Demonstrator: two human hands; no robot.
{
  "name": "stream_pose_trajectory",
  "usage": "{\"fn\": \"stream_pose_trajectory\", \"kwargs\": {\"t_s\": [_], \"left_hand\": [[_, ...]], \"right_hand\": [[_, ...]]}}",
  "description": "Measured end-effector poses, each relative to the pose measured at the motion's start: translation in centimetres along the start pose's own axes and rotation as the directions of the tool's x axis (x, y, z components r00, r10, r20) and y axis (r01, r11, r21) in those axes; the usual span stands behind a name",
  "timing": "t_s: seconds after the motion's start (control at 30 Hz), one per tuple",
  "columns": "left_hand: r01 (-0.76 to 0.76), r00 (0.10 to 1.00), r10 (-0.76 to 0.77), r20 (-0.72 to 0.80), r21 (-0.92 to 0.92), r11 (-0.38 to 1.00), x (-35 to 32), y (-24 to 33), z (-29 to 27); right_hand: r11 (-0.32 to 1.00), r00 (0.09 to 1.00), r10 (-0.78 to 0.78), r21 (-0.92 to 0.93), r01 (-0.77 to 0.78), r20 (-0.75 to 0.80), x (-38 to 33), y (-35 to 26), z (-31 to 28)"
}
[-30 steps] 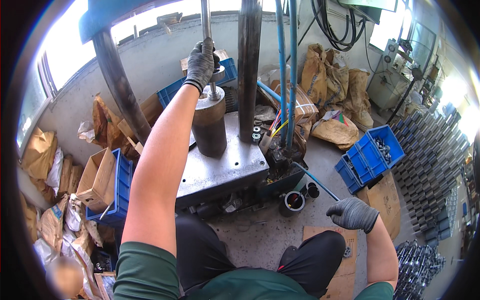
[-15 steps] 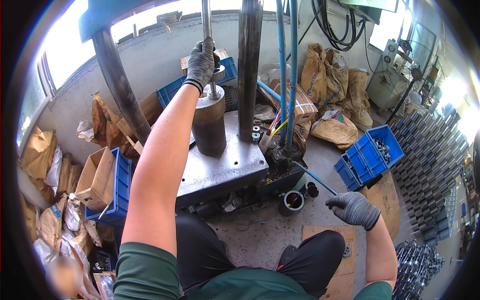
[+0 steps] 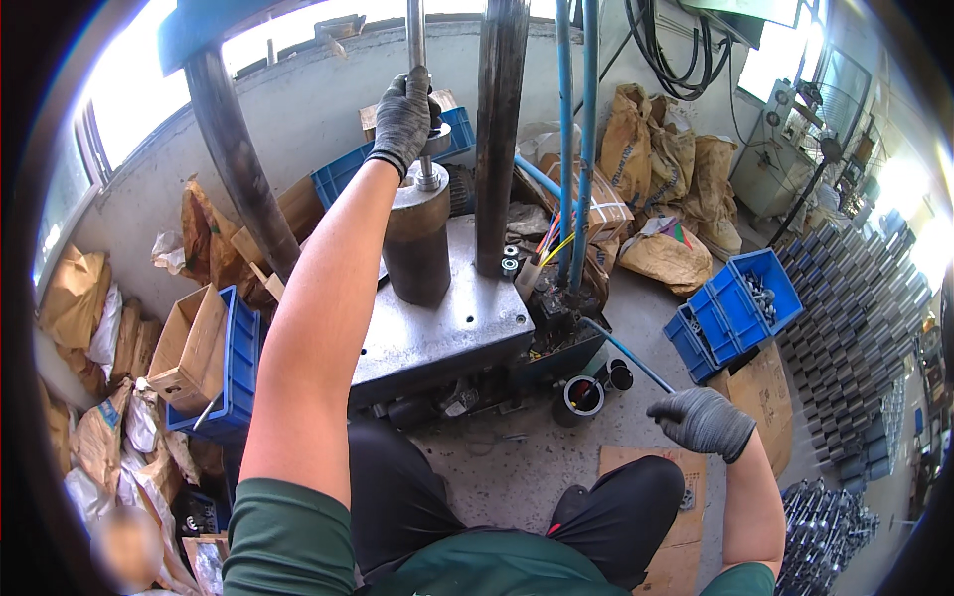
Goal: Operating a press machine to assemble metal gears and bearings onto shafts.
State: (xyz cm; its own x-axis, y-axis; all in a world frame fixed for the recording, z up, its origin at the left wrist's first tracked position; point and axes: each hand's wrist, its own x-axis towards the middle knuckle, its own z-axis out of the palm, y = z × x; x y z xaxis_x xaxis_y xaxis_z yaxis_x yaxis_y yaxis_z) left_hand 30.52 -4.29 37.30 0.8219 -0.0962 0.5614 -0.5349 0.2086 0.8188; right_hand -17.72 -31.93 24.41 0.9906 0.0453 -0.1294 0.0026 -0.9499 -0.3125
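My left hand point(image 3: 402, 124), in a grey glove, is closed around a shiny upright metal rod point(image 3: 416, 35). Just beneath the fingers sits a metal ring point(image 3: 437, 143) around the rod. The rod's lower end stands at the top of a dark steel cylinder point(image 3: 417, 256), upright on the metal bed point(image 3: 452, 318) of a press. Off to the right, my right hand point(image 3: 703, 419), gloved too, wraps around the end of a thin blue lever point(image 3: 636, 358). This lever slopes up to a greasy black mechanism point(image 3: 559, 303) beside the bed.
Steel columns point(image 3: 500, 129) and blue pipes point(image 3: 565, 139) rise around the bed. Two black tubs point(image 3: 579, 399) stand on the floor. Blue crates point(image 3: 730, 318) hold metal parts at right, before stacked grey tubes point(image 3: 845, 338). Sacks, cardboard and another blue crate point(image 3: 241, 363) crowd the left.
The view has shifted very slightly. Both hands keep their holds on the rod and the lever, with no other clear movement.
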Motion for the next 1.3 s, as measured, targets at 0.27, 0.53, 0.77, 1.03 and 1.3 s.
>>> {"fn": "stream_pose_trajectory", "kwargs": {"t_s": [0.27, 0.53, 0.77, 1.03, 1.3], "left_hand": [[-0.003, 1.0, 0.003, -0.009, 0.009, 1.0, 0.1, -0.1, -0.2], [0.016, 1.0, -0.016, 0.001, 0.036, 0.999, -0.1, 0.1, -0.4], [0.016, 1.0, -0.017, 0.018, 0.007, 1.0, 0.4, -0.8, -0.3], [0.005, 1.0, -0.005, -0.024, 0.001, 1.0, -0.2, -0.3, -0.7], [-0.132, 0.989, 0.147, 0.004, -0.412, 0.901, -7.9, 2.2, -0.1]], "right_hand": [[0.999, 0.998, 0.005, 0.044, -0.002, -0.065, 0.9, -0.6, -0.9], [0.955, 0.584, -0.236, -0.296, -0.008, -0.777, 7.9, -1.4, -5.9], [0.865, 0.504, -0.364, -0.485, -0.128, -0.783, 15.7, 0.2, -12.3], [0.943, 0.524, 0.071, -0.115, -0.313, -0.849, 19.0, 0.1, -14.0], [0.915, 0.507, 0.213, -0.011, -0.403, -0.835, 16.8, 1.9, -13.0]]}}
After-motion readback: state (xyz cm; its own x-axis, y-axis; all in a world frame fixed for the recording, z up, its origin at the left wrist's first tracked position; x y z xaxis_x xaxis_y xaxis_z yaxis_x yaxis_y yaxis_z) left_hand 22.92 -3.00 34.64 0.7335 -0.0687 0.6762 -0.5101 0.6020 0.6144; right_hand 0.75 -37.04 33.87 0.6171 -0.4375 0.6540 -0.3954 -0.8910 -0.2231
